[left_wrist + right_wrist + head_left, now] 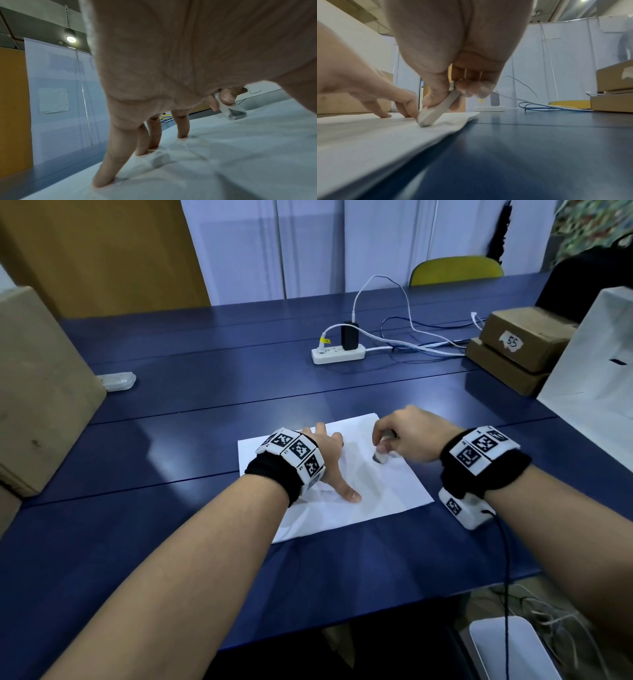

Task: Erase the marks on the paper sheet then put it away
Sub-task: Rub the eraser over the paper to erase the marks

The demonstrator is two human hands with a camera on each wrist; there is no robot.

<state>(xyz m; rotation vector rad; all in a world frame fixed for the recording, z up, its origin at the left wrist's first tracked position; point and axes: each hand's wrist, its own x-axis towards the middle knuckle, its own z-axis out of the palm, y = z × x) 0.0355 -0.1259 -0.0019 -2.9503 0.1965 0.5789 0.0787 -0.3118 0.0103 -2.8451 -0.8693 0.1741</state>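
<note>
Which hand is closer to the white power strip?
The right hand. It grips the eraser on the paper's far right part, nearer the power strip. The left hand presses the paper further left.

**Bench layout around the sheet**

The paper sheet (346, 484) lies on the bench (205, 392) at the near centre. On it, the left hand (329, 460) presses at 9 o'clock and the right hand (411, 436) holds the eraser (380, 457) tip-down at 1 o'clock. The power strip (337, 354) sits behind at 12. Stacked cartons (513, 347) stand at 2 o'clock, a large box (37, 392) at 10.
</note>
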